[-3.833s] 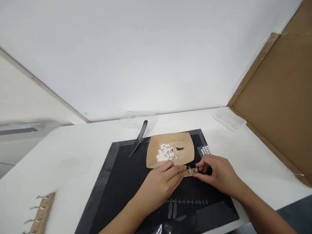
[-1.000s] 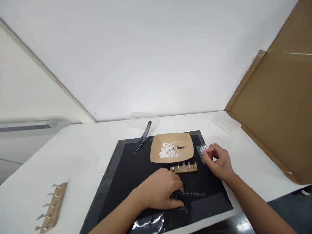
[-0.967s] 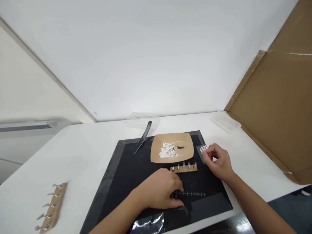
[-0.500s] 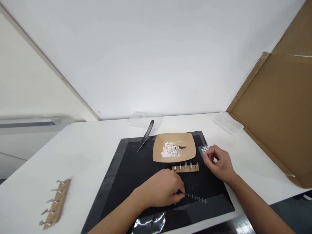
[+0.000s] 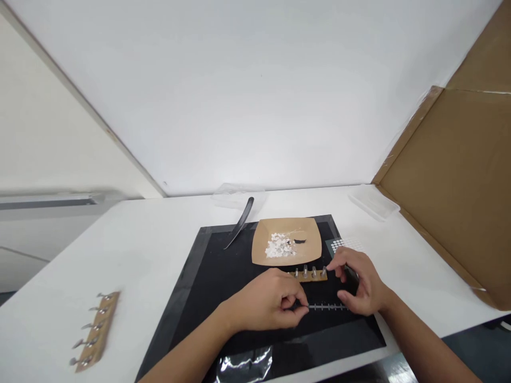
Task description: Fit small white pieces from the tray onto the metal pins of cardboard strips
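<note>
My left hand pinches the left end of a thin grey strip with short crossbars along it. The strip runs level to the right, just over the black mat. By its right end is my right hand, thumb and forefinger spread apart, nothing visible between them. Close to that forefinger stands a small tan holder with several clear upright pieces; my left hand hides its left end. Partly behind my right hand lies a sheet of round white stickers.
A tan tray holds a pile of white bits and a small black piece. Black curved tweezers lie left of it. A clear plastic lid sits near the cardboard wall. Another holder with metal pieces is at left.
My right hand has left the sticker sheet, moved down toward the strip and spread its fingers. My left hand has shifted slightly right, and the strip has swung from slanting to level.
</note>
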A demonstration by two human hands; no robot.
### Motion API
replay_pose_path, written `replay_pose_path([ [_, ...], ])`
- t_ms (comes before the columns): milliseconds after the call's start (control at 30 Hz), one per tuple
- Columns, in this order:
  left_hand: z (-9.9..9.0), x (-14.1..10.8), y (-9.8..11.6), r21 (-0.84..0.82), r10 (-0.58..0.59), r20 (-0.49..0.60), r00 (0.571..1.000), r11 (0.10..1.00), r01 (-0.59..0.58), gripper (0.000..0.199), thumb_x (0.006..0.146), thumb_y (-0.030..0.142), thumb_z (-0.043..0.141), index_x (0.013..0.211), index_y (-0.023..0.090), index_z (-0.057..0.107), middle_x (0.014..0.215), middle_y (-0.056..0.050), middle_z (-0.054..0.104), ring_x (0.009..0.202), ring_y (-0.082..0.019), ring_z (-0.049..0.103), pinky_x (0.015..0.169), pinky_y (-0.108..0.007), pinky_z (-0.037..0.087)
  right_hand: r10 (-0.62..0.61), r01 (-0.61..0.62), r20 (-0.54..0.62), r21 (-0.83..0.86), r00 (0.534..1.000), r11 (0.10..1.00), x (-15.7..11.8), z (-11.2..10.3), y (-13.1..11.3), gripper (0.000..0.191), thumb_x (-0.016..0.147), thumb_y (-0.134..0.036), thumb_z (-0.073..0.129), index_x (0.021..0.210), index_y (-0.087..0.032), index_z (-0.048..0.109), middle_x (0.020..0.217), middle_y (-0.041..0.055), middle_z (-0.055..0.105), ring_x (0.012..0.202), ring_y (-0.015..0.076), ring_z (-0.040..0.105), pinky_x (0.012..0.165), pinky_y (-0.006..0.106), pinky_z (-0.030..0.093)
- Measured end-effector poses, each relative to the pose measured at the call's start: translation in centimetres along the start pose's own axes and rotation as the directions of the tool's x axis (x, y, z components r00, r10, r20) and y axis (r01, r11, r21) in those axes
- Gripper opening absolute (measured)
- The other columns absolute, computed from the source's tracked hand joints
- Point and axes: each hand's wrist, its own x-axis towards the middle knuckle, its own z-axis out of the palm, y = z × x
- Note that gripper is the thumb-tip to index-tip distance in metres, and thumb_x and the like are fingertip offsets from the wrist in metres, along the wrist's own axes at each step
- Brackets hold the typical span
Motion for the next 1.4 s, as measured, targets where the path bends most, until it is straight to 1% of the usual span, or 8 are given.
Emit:
replay_pose_path([
  [67,0.1,0.1,0.0,-0.009,-0.02,0.038,0.999,1.0,0.021,0.005,0.085,0.019,0.073,0.084,0.018,0.077,0.057,0.007,0.051,0.053,-0.008,0.046,0.055,-0.021,0.037,-0.016,0.015,0.074,0.006,0.997,1.0,-0.2,0.4,-0.5,0.038,0.083,-0.038,0.073,0.118,-0.027,0.065,0.087,0.0024,0.062,0.07,0.018,0.06,0.059,0.029,0.049],
  [233,0.3,0.1,-0.4,0.077,-0.109,0.169,0.98,0.992,0.097,0.008,0.078,0.013,0.078,0.08,0.02,0.08,0.055,0.007,0.057,0.049,-0.008,0.046,0.052,-0.022,0.034,-0.056,0.057,0.154,-0.001,0.987,0.998,-0.4,1.7,-0.5,0.023,0.086,-0.043,0.067,0.104,-0.028,0.066,0.073,-0.0023,0.058,0.057,0.014,0.051,0.053,0.027,0.041],
  [300,0.3,-0.1,-0.6,0.101,-0.094,0.193,0.977,0.992,0.076,0.002,0.081,0.02,0.082,0.082,0.021,0.082,0.058,0.005,0.064,0.049,-0.009,0.051,0.051,-0.023,0.035,-0.026,0.034,0.156,-0.044,0.987,0.998,-0.3,1.7,-0.3,0.022,0.088,-0.042,0.066,0.104,-0.028,0.065,0.076,-0.0014,0.059,0.059,0.0142,0.052,0.055,0.028,0.041],
  [367,-0.1,-0.2,-0.8,0.118,-0.062,0.195,0.979,0.992,0.039,0.011,0.085,0.032,0.084,0.083,0.022,0.082,0.059,0.004,0.067,0.049,-0.01,0.054,0.05,-0.023,0.034,0.018,-0.003,0.14,-0.111,0.99,0.994,0.0,1.6,-0.2,0.021,0.088,-0.037,0.067,0.107,-0.027,0.064,0.081,0.0001,0.06,0.063,0.0152,0.055,0.056,0.028,0.043],
  [567,-2.3,-0.7,-1.7,0.441,0.05,-0.017,0.999,0.897,-0.037,0.035,0.103,0.041,0.063,0.079,0.018,0.073,0.068,0.0,0.069,0.059,-0.013,0.062,0.055,-0.027,0.039,0.068,-0.071,-0.025,-0.192,0.997,0.979,0.3,1.4,-0.1,0.022,0.087,-0.024,0.07,0.107,-0.027,0.062,0.09,0.0027,0.062,0.073,0.0183,0.059,0.063,0.032,0.052],
  [700,-3.2,-0.9,-2.3,0.589,0.134,-0.09,0.987,0.807,-0.055,0.028,0.106,0.036,0.058,0.089,0.019,0.073,0.077,0.0,0.069,0.063,-0.013,0.064,0.054,-0.027,0.038,0.061,-0.071,-0.043,-0.278,0.997,0.958,0.5,1.6,-0.2,0.028,0.085,-0.023,0.073,0.111,-0.027,0.064,0.099,0.0054,0.063,0.085,0.0216,0.062,0.072,0.036,0.056],
  [933,-3.0,-1.0,-2.8,0.601,0.112,-0.032,0.993,0.796,-0.071,0.018,0.105,0.031,0.06,0.103,0.021,0.075,0.091,-0.001,0.072,0.07,-0.013,0.067,0.058,-0.025,0.043,0.066,-0.058,0.014,-0.323,0.998,0.945,0.8,1.8,-0.3,0.018,0.087,-0.021,0.072,0.103,-0.027,0.066,0.102,0.0062,0.062,0.09,0.0225,0.062,0.075,0.035,0.055],
  [1400,-3.2,-1.1,-2.8,0.524,0.076,-0.015,0.997,0.85,-0.057,0.02,0.105,0.026,0.058,0.102,0.022,0.078,0.094,-0.001,0.076,0.074,-0.013,0.071,0.063,-0.025,0.047,0.088,-0.073,0.033,-0.317,0.996,0.946,0.8,1.9,-0.4,0.013,0.088,-0.019,0.071,0.098,-0.025,0.065,0.101,0.0048,0.06,0.087,0.0204,0.061,0.073,0.034,0.053],
])
